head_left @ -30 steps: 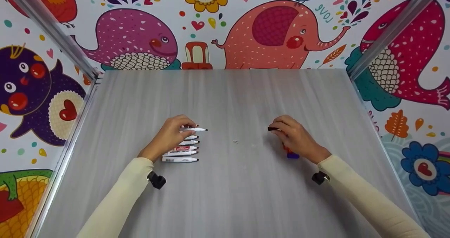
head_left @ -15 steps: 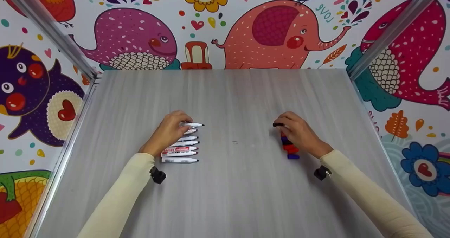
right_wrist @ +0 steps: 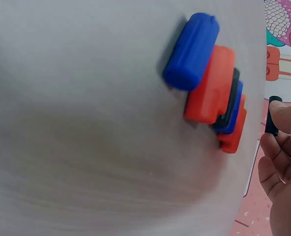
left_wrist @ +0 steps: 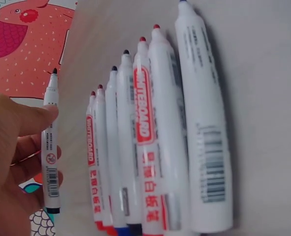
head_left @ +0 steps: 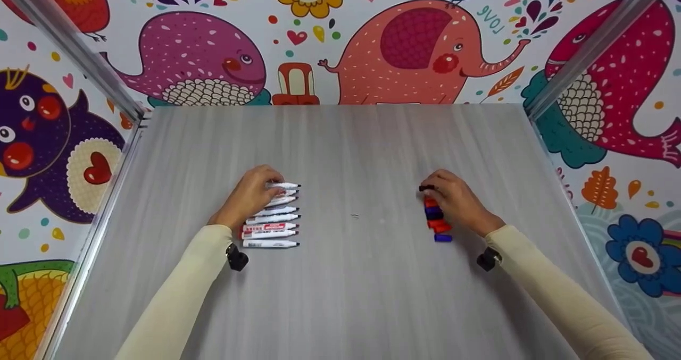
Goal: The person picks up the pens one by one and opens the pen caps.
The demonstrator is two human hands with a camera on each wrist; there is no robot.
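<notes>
My left hand [head_left: 254, 192] pinches an uncapped whiteboard marker [left_wrist: 50, 132] with a black tip and black end, at the far end of a row of uncapped markers. The row's nearest marker [left_wrist: 204, 128] is white with a barcode; others, such as the red-labelled marker [left_wrist: 144, 113], lie side by side with tips pointing right. My right hand [head_left: 451, 198] holds a black cap [right_wrist: 273, 116] between thumb and fingers, at the far end of a line of caps. That line includes a blue cap [right_wrist: 192, 51], a red cap [right_wrist: 211, 86] and a black cap [right_wrist: 230, 101].
A grey wood-grain table [head_left: 351, 285] lies under everything, with small dark marks [head_left: 355, 216] between the two rows. Printed cartoon walls [head_left: 298, 35] and metal posts [head_left: 596, 46] stand around its back and sides.
My left hand has moved back and slightly left, bringing its marker to the row's far end. The right hand has shifted right with the black cap, over the line of caps.
</notes>
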